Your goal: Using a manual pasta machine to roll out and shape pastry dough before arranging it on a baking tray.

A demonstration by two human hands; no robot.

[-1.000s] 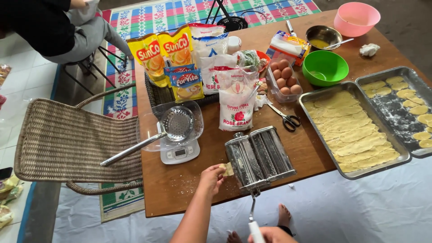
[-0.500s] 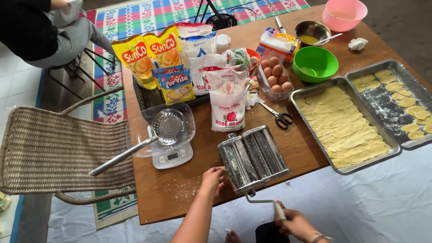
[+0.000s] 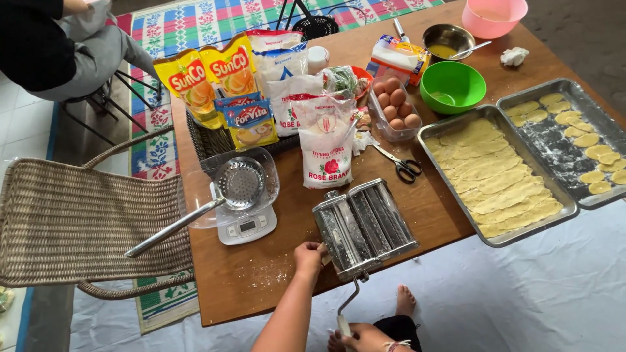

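Pasta machine (image 3: 364,228) on table (image 3: 261,274), left hand (image 3: 309,255) bracing it, right hand (image 3: 365,336) gripping crank (image 3: 347,306)

The shiny silver metal pasta roller machine (image 3: 365,228) stands upright at the near edge of the brown wooden bench (image 3: 274,274), its crank handle (image 3: 347,306) hanging down.

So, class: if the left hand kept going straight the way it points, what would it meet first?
The left hand already touches the pasta machine; beyond it, probably the flour bag, though depth is unclear.
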